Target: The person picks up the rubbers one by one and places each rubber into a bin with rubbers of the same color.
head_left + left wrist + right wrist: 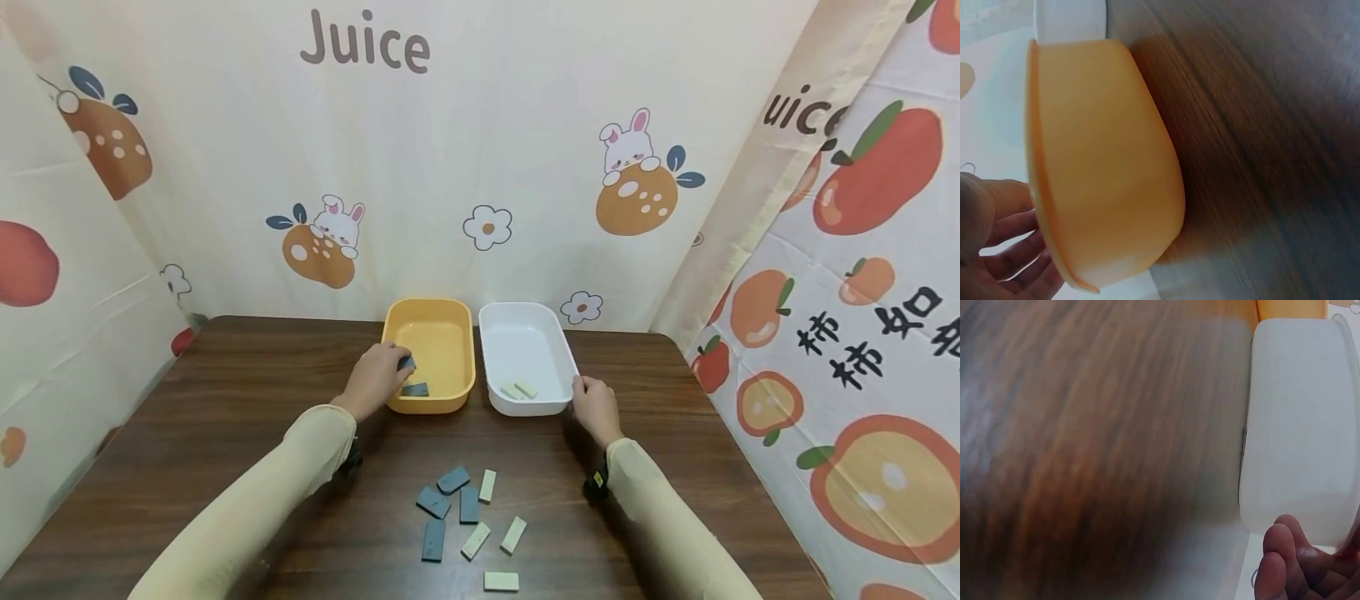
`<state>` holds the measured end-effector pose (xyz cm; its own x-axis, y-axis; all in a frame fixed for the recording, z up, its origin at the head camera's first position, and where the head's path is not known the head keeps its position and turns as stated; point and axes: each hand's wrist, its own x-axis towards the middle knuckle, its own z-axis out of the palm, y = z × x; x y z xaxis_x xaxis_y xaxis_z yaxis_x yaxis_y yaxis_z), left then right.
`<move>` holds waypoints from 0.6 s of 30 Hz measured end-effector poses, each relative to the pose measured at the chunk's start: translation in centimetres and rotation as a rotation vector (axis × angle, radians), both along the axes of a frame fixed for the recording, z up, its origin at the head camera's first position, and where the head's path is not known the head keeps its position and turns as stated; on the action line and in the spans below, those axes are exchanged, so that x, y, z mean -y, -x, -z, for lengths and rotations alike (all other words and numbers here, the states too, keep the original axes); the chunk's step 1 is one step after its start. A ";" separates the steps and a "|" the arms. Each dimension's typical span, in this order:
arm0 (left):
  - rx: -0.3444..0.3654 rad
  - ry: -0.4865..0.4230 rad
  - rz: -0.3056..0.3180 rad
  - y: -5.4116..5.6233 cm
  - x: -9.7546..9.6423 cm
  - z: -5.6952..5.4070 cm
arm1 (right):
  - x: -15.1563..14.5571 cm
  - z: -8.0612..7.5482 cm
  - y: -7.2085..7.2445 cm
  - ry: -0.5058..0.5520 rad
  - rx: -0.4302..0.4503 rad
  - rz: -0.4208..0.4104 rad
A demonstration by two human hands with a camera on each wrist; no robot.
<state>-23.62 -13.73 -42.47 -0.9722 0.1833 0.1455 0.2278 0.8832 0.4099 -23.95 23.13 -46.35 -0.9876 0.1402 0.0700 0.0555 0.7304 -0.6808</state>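
My left hand (377, 377) reaches over the left rim of the yellow bin (450, 404). Its fingertips pinch a blue-grey rectangular tile (407, 363) inside the bin's left side; in the left wrist view the bin wall (1104, 156) hides that tile. Another blue-grey tile (415, 389) lies on the bin's floor near the front. To the right stands the white bin (528, 350), with two pale green tiles (526, 388) at its front end. My right hand (597, 408) grips this bin's front right rim, its curled fingertips (1277, 540) against the outer wall.
In front of the bins, several blue-grey tiles (432, 540) lie loose on the dark wood table (300, 533). Several narrower pale green tiles (513, 535) are scattered beside them to the right. A printed cloth (420, 150) hangs behind the table's back edge.
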 end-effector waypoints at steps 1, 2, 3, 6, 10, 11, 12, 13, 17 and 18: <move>0.006 0.011 0.004 0.2 -0.1 0.0 | 0.0 0.0 0.0 0.000 -0.001 -0.001; 0.010 0.017 0.008 0.4 -0.1 0.0 | 0.0 0.0 0.0 0.000 0.001 -0.002; 0.012 0.024 0.016 0.6 -0.1 0.0 | 0.0 0.0 0.0 -0.002 0.002 -0.004; 0.012 0.035 0.041 1.3 -0.2 0.0 | 0.0 0.0 0.0 -0.009 0.007 0.000; 0.029 0.048 0.051 2.2 -0.4 0.2 | 0.2 0.0 0.1 -0.022 0.009 0.011; 0.036 0.059 0.054 2.4 -0.5 0.3 | 0.2 0.0 0.1 -0.025 0.009 0.012; 0.044 0.074 0.060 2.6 -0.6 0.3 | 0.2 0.0 0.1 -0.027 0.007 0.013; 0.051 0.093 0.067 2.8 -0.7 0.4 | 0.2 0.0 0.1 -0.028 0.007 0.014; 0.082 0.167 0.101 3.6 -0.9 0.8 | 0.1 0.0 0.0 -0.035 -0.021 0.014; 0.086 0.181 0.111 3.7 -1.0 0.9 | 0.1 0.0 0.0 -0.037 -0.031 0.016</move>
